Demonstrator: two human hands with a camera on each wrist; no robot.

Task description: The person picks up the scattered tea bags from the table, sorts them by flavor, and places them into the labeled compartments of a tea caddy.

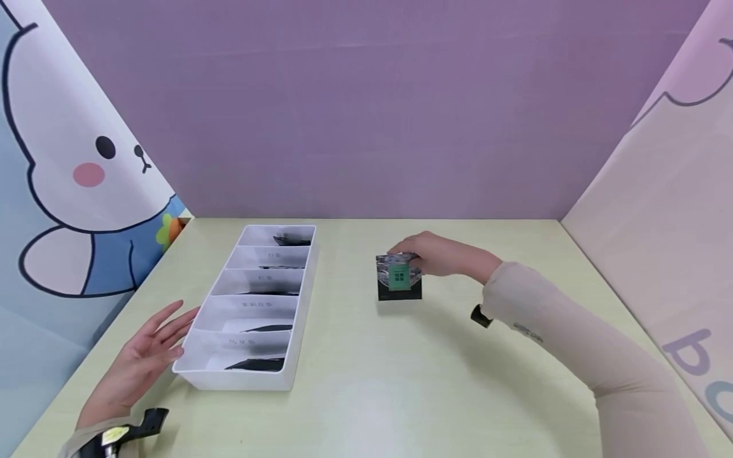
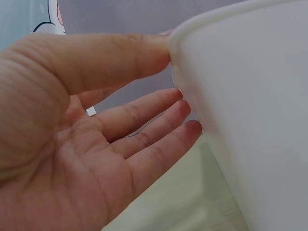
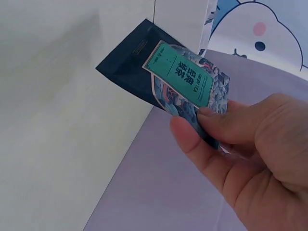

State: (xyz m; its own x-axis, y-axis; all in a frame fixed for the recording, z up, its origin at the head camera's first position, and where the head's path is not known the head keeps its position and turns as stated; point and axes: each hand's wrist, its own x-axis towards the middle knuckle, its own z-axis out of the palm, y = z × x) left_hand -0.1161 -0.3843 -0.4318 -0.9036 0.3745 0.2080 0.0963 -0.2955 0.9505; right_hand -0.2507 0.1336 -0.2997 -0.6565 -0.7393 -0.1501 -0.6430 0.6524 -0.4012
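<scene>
In the head view my right hand (image 1: 438, 253) pinches a green tea sachet (image 1: 399, 278) by its top edge, above the table to the right of the tray. The right wrist view shows the sachet (image 3: 168, 67) dark blue with a green label reading GREEN TEA, thumb and fingers on its patterned end. My left hand (image 1: 147, 356) is at the near left corner of a white divided tray (image 1: 246, 380), its fingers fairly straight. In the left wrist view the thumb and fingertips (image 2: 188, 129) meet the tray's white wall (image 2: 250, 106).
Each of the tray's several compartments holds dark sachets (image 1: 258, 364) lying low, with faint handwriting on the dividers. The tray stands on the left half of a pale wooden table (image 1: 366, 394). A purple panel (image 1: 378, 127) rises behind, and printed panels flank both sides.
</scene>
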